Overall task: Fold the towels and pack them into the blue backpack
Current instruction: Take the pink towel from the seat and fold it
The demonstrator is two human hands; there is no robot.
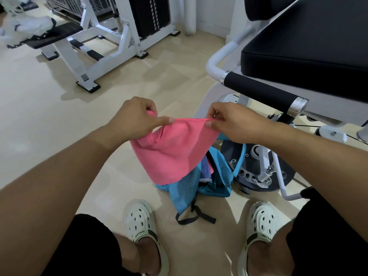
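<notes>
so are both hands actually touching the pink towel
Touching. The head view shows the left hand and the right hand each pinching the top edge of the pink towel, which hangs stretched between them.

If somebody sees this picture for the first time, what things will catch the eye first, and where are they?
The pink towel in the middle stands out most: the left hand and the right hand pinch its top edge and hold it in the air. Right below it, the blue backpack lies open on the floor between two white clogs, with other cloth inside. White gym machines stand behind.
</notes>
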